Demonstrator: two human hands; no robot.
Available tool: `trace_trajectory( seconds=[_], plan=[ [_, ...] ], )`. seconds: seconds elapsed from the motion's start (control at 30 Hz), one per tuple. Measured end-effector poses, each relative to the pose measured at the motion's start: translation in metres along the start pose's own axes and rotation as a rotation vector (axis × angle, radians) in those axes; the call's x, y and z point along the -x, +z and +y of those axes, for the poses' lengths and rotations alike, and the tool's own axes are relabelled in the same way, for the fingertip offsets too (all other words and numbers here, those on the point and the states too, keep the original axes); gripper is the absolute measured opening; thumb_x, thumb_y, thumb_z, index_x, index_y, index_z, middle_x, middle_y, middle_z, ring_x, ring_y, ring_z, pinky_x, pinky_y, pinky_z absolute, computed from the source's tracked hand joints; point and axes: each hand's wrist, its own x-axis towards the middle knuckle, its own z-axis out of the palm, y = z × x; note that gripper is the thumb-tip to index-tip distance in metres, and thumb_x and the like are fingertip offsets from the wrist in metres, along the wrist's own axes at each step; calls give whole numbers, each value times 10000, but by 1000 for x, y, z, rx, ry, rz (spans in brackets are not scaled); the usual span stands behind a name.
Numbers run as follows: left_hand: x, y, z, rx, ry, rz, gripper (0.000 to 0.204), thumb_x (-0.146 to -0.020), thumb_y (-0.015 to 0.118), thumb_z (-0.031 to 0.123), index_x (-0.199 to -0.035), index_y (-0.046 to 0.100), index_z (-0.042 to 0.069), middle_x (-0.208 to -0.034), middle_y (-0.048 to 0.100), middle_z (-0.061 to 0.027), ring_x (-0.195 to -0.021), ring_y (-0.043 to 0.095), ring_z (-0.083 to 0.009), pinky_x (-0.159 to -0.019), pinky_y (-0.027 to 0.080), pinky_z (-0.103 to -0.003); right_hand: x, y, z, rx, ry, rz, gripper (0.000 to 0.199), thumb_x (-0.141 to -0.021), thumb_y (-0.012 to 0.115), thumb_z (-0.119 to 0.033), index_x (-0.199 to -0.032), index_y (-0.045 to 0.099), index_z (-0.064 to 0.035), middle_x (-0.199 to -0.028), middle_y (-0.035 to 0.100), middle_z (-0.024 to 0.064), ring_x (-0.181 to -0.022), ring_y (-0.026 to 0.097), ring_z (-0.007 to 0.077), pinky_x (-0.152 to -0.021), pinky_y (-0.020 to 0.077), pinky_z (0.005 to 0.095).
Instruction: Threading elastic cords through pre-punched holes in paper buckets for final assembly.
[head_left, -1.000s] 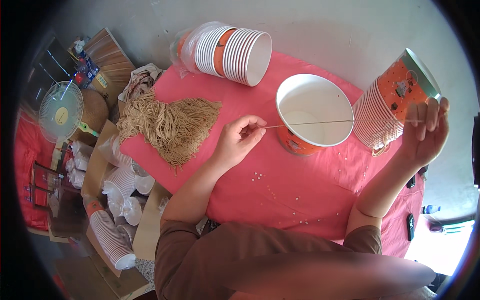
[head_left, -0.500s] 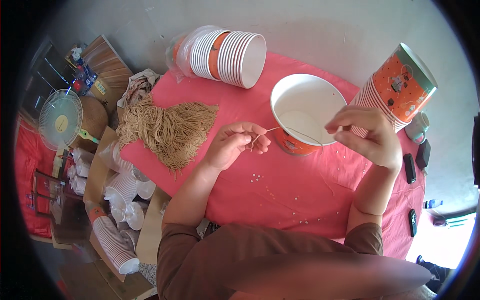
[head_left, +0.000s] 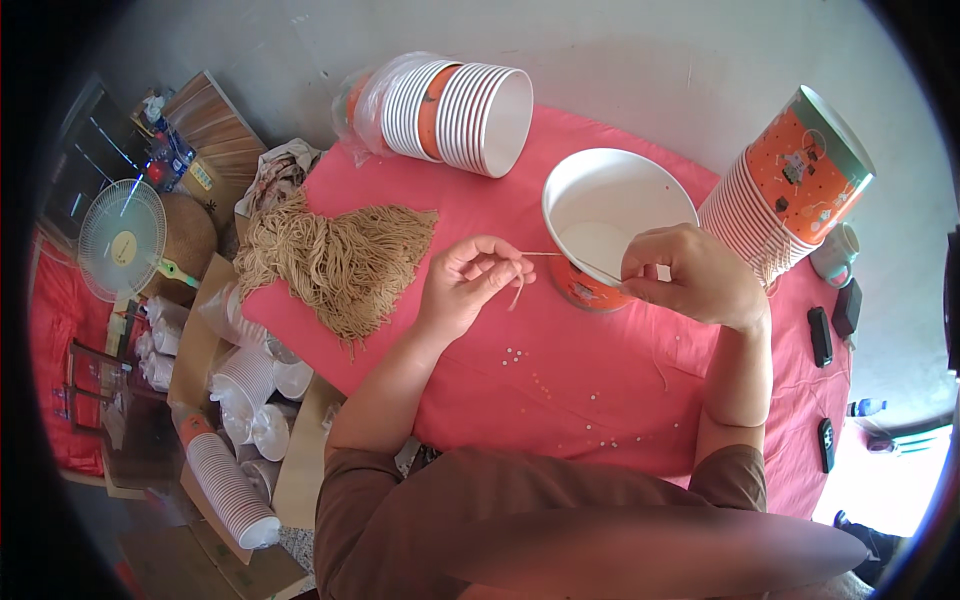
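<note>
My left hand [head_left: 468,288] is closed in a pinch on a thin beige string [head_left: 541,254], whose loose end dangles below the fingertips. From there the string runs right, in front of the white-lined paper bucket [head_left: 618,170]. My right hand [head_left: 695,275] covers part of the bucket's right rim, thumb and forefinger pinched together at the string's other side. The exact grip between those fingertips is too small to make out. The bucket stands upright with an orange printed outside. A heap of beige strings [head_left: 335,260] lies left of my left hand.
A plastic-wrapped stack of paper buckets [head_left: 470,118] lies at the back. Another stack [head_left: 800,180] leans at the right beside a mug [head_left: 835,255]. Small pale dots [head_left: 514,355] are scattered over the red tablecloth [head_left: 480,400]. A carton [head_left: 300,470] with wrapped cups stands at the left.
My right hand has moved left, closer to my left hand and in front of the bucket's rim. The string between them now looks straighter. The bucket has shifted very slightly right.
</note>
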Motion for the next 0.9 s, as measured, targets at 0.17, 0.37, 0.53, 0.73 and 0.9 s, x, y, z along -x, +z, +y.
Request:
trace_trajectory(
  seconds=[0.17,0.37,0.53,0.73,0.9],
  plan=[
    [-2,8,5,-153,187,28,101,-966,586,-21,-1051,625,16,-1097,667,-136,-799,667,-146,-753,571,-283,-1,5,1,-49,6,68,65,-804,671,-77,-794,650,-16,-700,646,103,-650,638,255,-589,485,367],
    [-12,24,33,71,183,-65,99,-983,576,15,-1070,616,40,-1119,659,-156,-756,653,-164,-682,553,-296,-1,5,-1,-21,0,83,39,-798,657,-65,-779,648,-32,-676,640,101,-630,629,258,-584,480,360],
    [-19,30,57,108,130,-170,86,-998,563,46,-1059,622,28,-962,692,-160,-692,649,-179,-603,535,-302,0,3,-1,-18,31,59,40,-798,650,-64,-780,650,-29,-666,637,98,-616,623,253,-578,476,354],
    [-37,44,66,-330,-106,-56,95,-947,636,35,-1019,684,-3,-785,671,-53,-644,584,-57,-560,468,-200,-5,3,-3,-151,49,132,31,-830,677,-31,-838,662,-5,-702,653,80,-653,633,179,-599,487,307],
    [-41,51,47,-703,106,42,96,-902,688,40,-981,703,-11,-782,710,-33,-603,565,-29,-531,438,-210,-8,7,-4,-154,-17,235,35,-863,676,16,-895,663,10,-752,652,60,-697,630,130,-612,496,282]
  ],
)
